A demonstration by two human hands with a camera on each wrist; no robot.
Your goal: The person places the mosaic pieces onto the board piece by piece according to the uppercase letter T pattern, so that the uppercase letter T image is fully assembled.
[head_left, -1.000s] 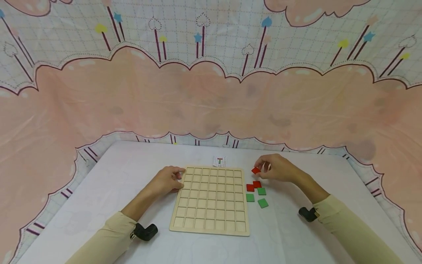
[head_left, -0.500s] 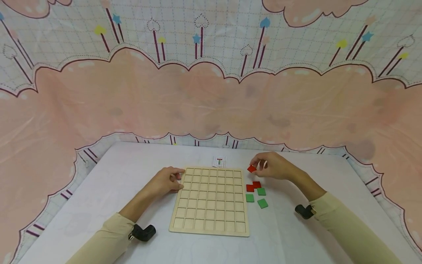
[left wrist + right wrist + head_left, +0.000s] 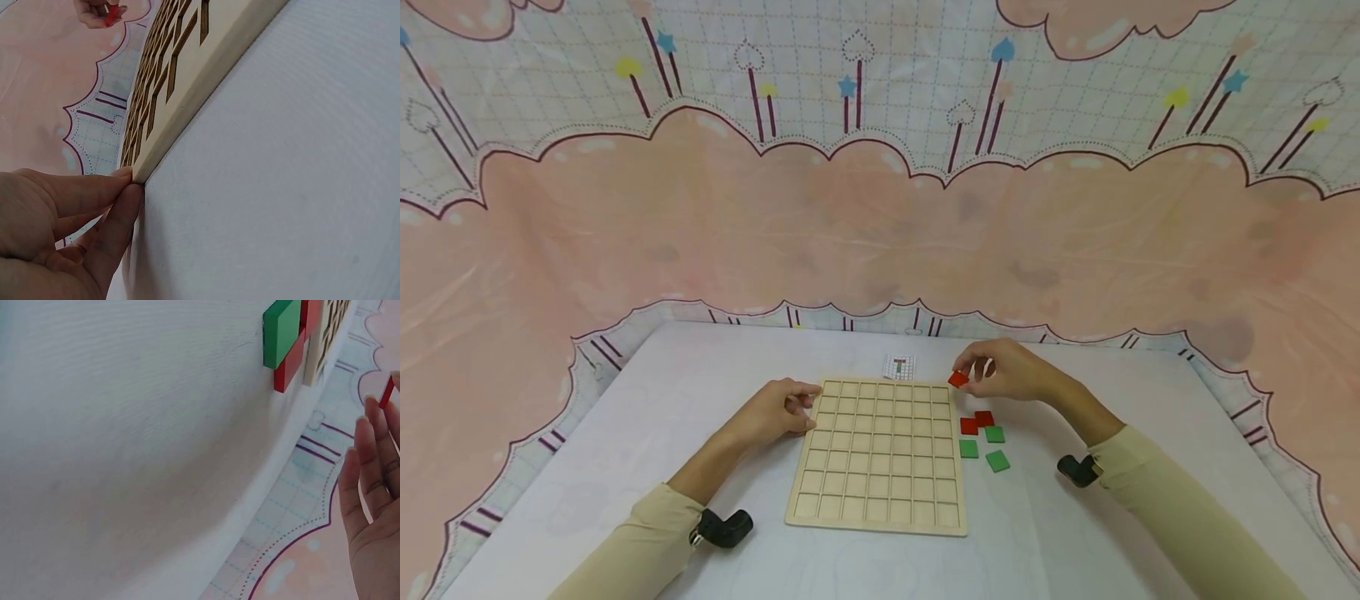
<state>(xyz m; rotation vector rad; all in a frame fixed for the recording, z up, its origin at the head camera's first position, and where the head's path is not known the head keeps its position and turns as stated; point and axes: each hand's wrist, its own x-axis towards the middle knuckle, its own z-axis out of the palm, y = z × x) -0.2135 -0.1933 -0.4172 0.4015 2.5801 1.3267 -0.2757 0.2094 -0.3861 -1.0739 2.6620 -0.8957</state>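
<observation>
In the head view, a square wooden grid board (image 3: 880,433) lies flat on the white table. My left hand (image 3: 772,410) rests against its left side, index finger at the far left corner and thumb lower on the same edge. The left wrist view has the left hand's fingertips (image 3: 134,187) touching the board's edge. Between thumb and fingers, my right hand (image 3: 1011,371) pinches a red square tile (image 3: 957,379), held up close to the board's far right corner. In the right wrist view this red tile (image 3: 386,392) shows edge-on.
Two red tiles (image 3: 969,427) and several green tiles (image 3: 997,461) lie loose just right of the board. Behind the board is a small card (image 3: 899,367) printed with a red and green grid pattern. A patterned cloth backdrop (image 3: 880,233) rises behind the table.
My right hand has moved left with the red tile, from above the loose tiles' far side to the board's far right corner. The left hand and the board stay in place.
</observation>
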